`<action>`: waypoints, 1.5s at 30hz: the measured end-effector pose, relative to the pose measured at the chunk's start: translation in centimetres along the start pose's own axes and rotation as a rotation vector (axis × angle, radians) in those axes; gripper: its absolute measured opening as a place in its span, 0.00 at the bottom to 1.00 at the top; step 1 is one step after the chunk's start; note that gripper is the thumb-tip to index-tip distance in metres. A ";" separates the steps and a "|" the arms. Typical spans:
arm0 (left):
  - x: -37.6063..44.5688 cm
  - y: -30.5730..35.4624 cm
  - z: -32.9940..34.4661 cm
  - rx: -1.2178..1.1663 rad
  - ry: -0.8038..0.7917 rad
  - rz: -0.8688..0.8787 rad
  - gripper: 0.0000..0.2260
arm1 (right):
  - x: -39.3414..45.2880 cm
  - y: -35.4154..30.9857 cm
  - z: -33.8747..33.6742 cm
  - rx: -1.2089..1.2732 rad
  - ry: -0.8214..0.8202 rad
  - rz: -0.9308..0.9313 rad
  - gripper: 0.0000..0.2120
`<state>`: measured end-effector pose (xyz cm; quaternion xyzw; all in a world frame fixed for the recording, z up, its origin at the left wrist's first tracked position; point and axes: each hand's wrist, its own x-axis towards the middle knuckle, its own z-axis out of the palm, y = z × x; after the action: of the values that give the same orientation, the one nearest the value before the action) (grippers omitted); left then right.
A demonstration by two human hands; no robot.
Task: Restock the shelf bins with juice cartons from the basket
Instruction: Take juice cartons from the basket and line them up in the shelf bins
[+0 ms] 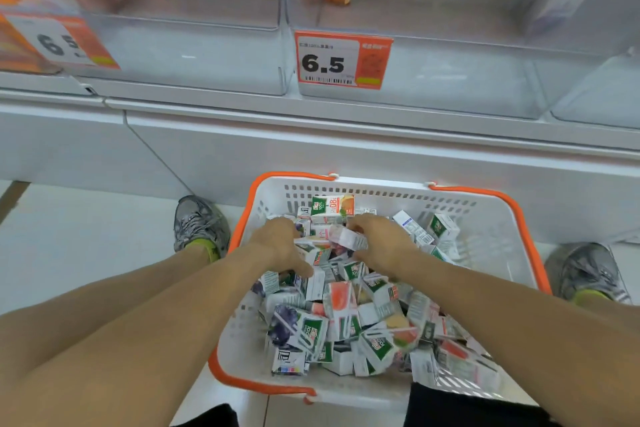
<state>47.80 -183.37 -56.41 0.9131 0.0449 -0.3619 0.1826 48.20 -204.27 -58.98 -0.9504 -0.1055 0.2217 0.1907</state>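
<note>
Down among the juice cartons [346, 319] in the basket [491, 218] | left hand [280, 246] is reaching in, fingers curled into the heap, grip unclear | right hand [381, 246] is gripping a blurred carton [348, 237] | beyond both hands, bins [433, 87] are holding three cartons; two price tags [341, 61] are reading 6.5; cartons are reading "100%".

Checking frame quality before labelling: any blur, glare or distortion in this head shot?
Head view: wide-angle bend bows the shelf edge; the upper left corner and the left price tag are smeared; the middle price tag reads sharp; the carton in the right hand is motion-blurred; the left hand is fairly crisp; lighting is flat, with soft sheen on the clear bins.
</note>
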 end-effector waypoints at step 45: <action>-8.8 4.9 -13.7 -1.033 -0.159 0.504 0.36 | -7.9 -7.5 -19.6 1.345 0.020 -0.135 0.22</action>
<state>51.21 -182.51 -39.78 0.6581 -0.0170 -0.3057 0.6878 49.40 -205.95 -36.65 -0.6181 -0.0021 0.2180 0.7552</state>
